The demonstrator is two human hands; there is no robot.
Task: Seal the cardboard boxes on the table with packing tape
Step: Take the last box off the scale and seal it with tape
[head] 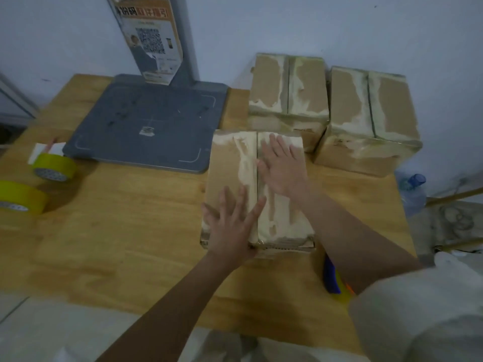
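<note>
Both hands lie flat with fingers spread, the left hand (231,226) and right hand (283,169) pressing shut the flaps of the box (235,163) mid-worktop. No fresh tape crosses its seam; two tape rolls (53,167) wait at the left edge. The two boxes (287,92) at the far right corner also look unsealed.

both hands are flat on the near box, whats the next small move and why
Probably keep the right hand pressing the flaps shut and send the left hand to a tape roll at the table's left edge. The near box shows an open centre seam with only old tape residue, and neither hand holds tape yet.
</note>
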